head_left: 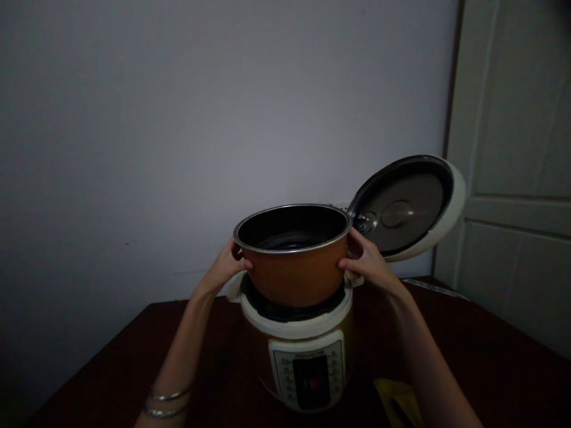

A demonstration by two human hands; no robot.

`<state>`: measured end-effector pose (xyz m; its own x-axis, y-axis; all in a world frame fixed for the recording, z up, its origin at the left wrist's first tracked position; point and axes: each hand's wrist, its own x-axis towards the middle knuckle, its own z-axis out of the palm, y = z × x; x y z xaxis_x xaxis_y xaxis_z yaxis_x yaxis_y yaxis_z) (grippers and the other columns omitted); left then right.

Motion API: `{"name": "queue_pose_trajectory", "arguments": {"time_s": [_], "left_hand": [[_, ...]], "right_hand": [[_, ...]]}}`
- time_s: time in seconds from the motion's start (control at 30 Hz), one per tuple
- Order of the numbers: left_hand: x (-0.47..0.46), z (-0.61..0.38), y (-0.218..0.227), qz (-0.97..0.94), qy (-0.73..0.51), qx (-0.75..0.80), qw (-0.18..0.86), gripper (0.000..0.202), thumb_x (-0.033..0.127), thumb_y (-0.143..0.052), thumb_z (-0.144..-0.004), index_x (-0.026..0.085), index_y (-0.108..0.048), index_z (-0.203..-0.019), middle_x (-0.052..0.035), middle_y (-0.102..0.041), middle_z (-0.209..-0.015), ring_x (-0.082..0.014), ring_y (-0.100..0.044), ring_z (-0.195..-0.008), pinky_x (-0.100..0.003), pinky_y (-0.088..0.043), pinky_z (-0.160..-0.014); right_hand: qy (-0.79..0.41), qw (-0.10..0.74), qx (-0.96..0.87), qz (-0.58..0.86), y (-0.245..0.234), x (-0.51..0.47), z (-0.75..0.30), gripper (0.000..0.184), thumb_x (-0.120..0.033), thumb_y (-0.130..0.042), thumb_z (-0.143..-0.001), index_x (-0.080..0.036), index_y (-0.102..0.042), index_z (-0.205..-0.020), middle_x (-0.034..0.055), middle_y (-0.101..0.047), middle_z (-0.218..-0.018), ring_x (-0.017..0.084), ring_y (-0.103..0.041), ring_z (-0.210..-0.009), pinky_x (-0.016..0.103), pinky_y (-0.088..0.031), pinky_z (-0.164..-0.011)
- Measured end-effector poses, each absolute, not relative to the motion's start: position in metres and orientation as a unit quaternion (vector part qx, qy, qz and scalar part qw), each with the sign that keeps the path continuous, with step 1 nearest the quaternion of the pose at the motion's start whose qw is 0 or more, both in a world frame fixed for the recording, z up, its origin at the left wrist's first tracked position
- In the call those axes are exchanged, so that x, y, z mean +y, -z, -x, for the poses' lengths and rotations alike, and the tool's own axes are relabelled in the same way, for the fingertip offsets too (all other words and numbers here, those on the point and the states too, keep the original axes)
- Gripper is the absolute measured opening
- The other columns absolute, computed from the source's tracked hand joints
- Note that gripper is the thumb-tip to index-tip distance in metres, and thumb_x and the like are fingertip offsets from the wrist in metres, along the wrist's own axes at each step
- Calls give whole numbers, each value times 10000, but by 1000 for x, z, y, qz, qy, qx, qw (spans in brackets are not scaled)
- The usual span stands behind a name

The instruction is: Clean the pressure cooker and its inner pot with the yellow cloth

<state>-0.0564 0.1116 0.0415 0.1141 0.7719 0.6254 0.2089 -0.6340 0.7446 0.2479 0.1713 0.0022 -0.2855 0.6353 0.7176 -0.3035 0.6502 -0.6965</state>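
Between my two hands is an orange inner pot with a dark inside and a shiny metal rim. My left hand grips its left side, thumb on the outer wall. On the opposite side my right hand holds it the same way. The pot's base sits partly within the opening of a white and brown electric pressure cooker, most of its wall standing above the cooker's rim. Whether its bottom touches anything inside is hidden. The cooker's round lid stands raised and tilted to the right, its dark underside facing me.
Under the cooker is a dark red table. A yellowish item lies at the front right, partly behind my right forearm. A thin patterned strip rests near the table's back right edge. Behind are a pale wall and a door.
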Motion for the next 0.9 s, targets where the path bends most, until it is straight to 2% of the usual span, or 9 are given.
{"name": "queue_pose_trajectory", "arguments": {"time_s": [0.13, 0.27, 0.57, 0.77, 0.9], "left_hand": [[113, 59, -31, -693, -586, 348, 235, 802, 562, -813, -449, 184, -588, -1120, -142, -569, -1252, -308, -486, -1188, -391, -407, -960], [113, 61, -24, -687, -597, 343, 233, 757, 561, -815, -444, 181, -604, -1064, -144, -575, -1245, -309, -498, -1176, -392, -426, -943], [114, 61, -12, -661, -611, 355, 252, 829, 565, -819, -432, 183, -585, -1130, -140, -585, -1237, -323, -485, -1199, -389, -419, -969], [115, 66, -8, -666, -595, 375, 248, 856, 557, -816, -449, 188, -566, -1180, -146, -569, -1267, -328, -481, -1208, -389, -422, -968], [115, 66, -9, -674, -587, 373, 248, 866, 552, -814, -460, 192, -551, -1203, -149, -554, -1285, -323, -484, -1205, -399, -401, -989]], "right_hand": [[-390, 563, -716, 138, 1, 175, -251, 889, -407, -826, -556, -265, -446, -1347, 52, -428, -1416, 295, -318, -1344, 484, -261, -1118], [-389, 549, -726, 144, 2, 175, -250, 870, -389, -821, -568, -259, -446, -1343, 58, -417, -1425, 289, -331, -1338, 473, -275, -1114], [-399, 533, -733, 143, 5, 181, -247, 858, -318, -842, -548, -250, -458, -1312, 80, -421, -1420, 274, -353, -1326, 448, -249, -1127], [-431, 514, -723, 164, 10, 182, -246, 1063, -332, -848, -527, -294, -282, -1426, 78, -327, -1477, 265, -250, -1377, 480, -210, -1133], [-434, 507, -721, 188, 12, 181, -247, 1187, -320, -854, -516, -308, -143, -1467, 91, -227, -1517, 269, -255, -1375, 488, -178, -1136]]}}
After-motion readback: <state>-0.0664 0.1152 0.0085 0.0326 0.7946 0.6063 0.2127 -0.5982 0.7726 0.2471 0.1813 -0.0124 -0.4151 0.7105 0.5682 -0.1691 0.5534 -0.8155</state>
